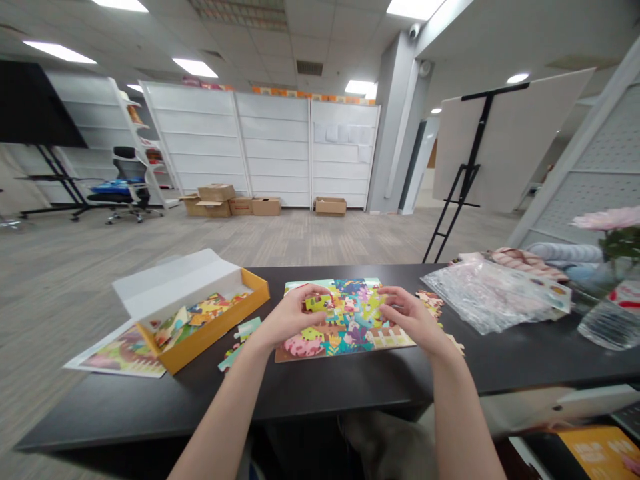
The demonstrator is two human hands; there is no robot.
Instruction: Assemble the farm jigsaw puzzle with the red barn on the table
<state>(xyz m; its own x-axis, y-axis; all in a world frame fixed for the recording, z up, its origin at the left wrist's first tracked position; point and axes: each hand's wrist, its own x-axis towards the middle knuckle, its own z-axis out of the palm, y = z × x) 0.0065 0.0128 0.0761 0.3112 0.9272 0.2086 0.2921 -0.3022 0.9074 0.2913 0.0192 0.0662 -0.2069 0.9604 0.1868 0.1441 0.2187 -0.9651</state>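
Note:
A colourful jigsaw puzzle (350,317) lies on the black table, with much of its picture put together. My left hand (293,315) hovers over its left side, thumb and fingers curved and apart, with a yellow-green patch of the picture showing between them. Over the right side is my right hand (411,319), its fingers bent and parted from the thumb, with no piece visible in it. Loose puzzle pieces (431,303) lie beyond my right hand, and more pieces (240,340) lie left of the puzzle, partly behind my left forearm.
A yellow box (215,333) with its white lid raised holds puzzle pieces, beside a printed picture sheet (117,353). Clear plastic bags (493,297) lie on the right of the black table (200,397). A glass vase (613,317) with a pink flower stands at the right edge.

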